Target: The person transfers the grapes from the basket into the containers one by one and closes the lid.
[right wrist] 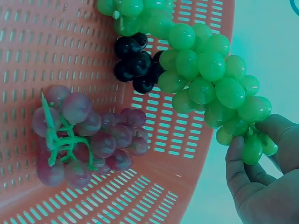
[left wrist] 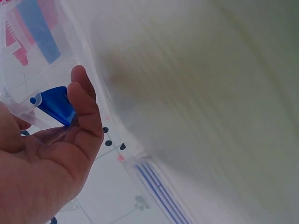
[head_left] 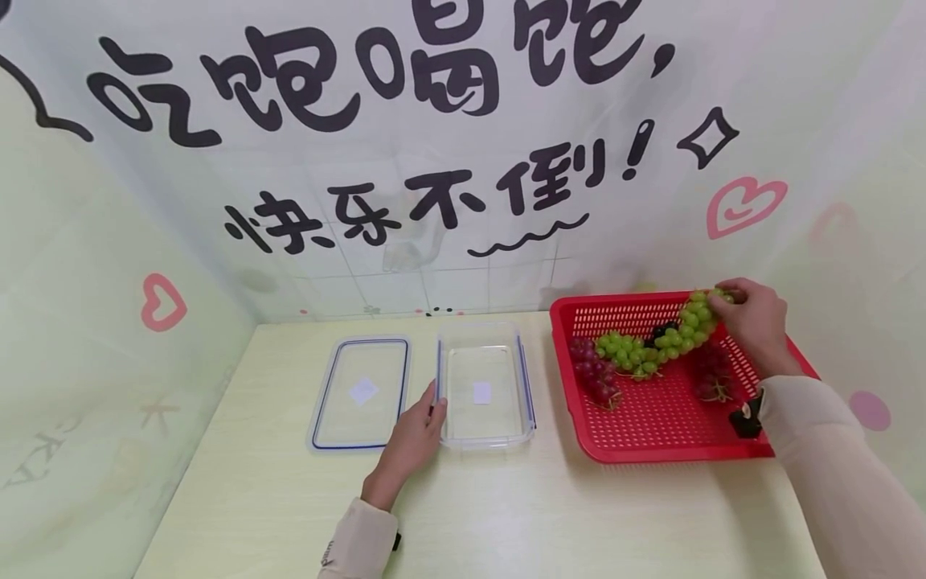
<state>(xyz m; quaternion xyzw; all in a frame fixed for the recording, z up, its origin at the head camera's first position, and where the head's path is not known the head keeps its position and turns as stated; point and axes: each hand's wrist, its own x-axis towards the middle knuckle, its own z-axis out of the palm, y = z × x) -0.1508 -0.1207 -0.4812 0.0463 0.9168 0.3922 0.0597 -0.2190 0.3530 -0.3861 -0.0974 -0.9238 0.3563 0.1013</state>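
My right hand (head_left: 755,318) pinches the end of a long bunch of green grapes (head_left: 690,326) at the back right of a red basket (head_left: 615,450). The bunch hangs slantwise, its lower left part down inside the basket. In the right wrist view the thumb and fingers close on the end grapes. My left hand (head_left: 415,434) grips the left side of a clear food container (head_left: 486,441), which stands upright without its lid. The left wrist view shows curled fingers at a blue latch (left wrist: 57,105) on its side.
The container's clear lid (head_left: 362,426) with a blue seal lies on the table to its left. Red grapes (head_left: 593,374) lie at the basket's left, more red grapes (right wrist: 88,140) at its right, and black grapes (right wrist: 135,63) behind. A printed curtain (head_left: 362,273) hangs behind the table.
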